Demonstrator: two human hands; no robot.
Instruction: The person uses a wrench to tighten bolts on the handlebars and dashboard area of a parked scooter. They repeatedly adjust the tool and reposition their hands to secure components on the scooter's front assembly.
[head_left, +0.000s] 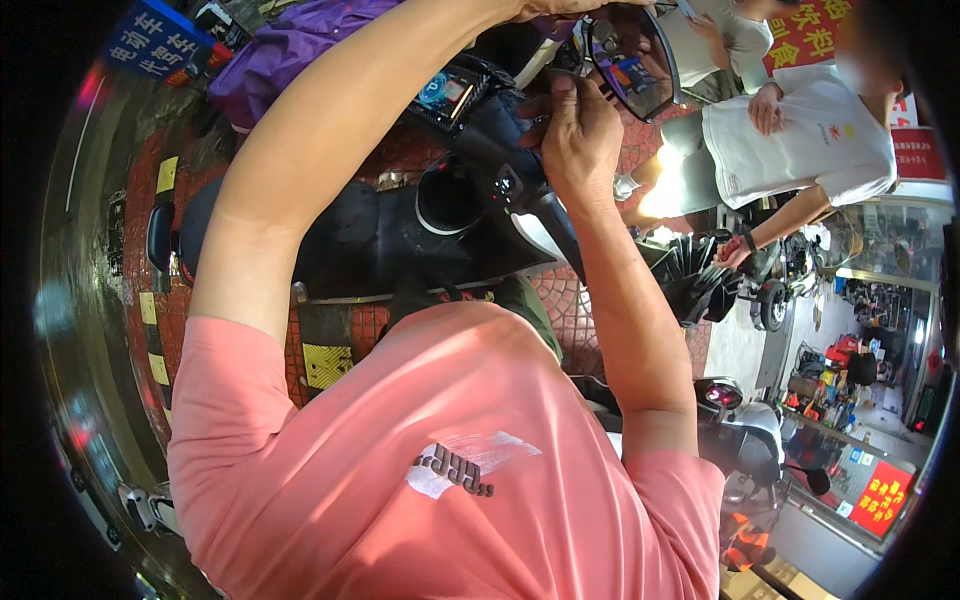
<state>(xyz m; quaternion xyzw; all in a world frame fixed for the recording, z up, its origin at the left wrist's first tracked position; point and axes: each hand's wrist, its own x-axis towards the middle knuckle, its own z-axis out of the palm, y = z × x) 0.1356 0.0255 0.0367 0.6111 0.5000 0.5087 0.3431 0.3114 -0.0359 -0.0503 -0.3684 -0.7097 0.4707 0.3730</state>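
Two-Handed Attention to a Scooter (345, 235) Mirror (632, 60)

- Scooter, one, black: standing on red paving in front of me, its seat running to the left, its front end to the right.
- Purple cover (290, 65), one: lying in folds beyond my left forearm.
- Mirror, one, dark-rimmed: sitting at the scooter's front end near the upper edge of view, its glass reflecting coloured signs.
- Right hand (582, 140), mine: bending its fingers at the mirror's lower-left edge; whether they are gripping the rim or a part behind it, I cannot tell.
- Left hand (565, 7), mine: reaching above the mirror, the upper edge of view cutting it off; its hold is not showing.
- Display (445, 97), one, small: glowing beside my left forearm.

Handling note, my judgement: I am working best by steadying the rim with one hand, pressing lightly and evenly with the other, and keeping fingertips off the glass.
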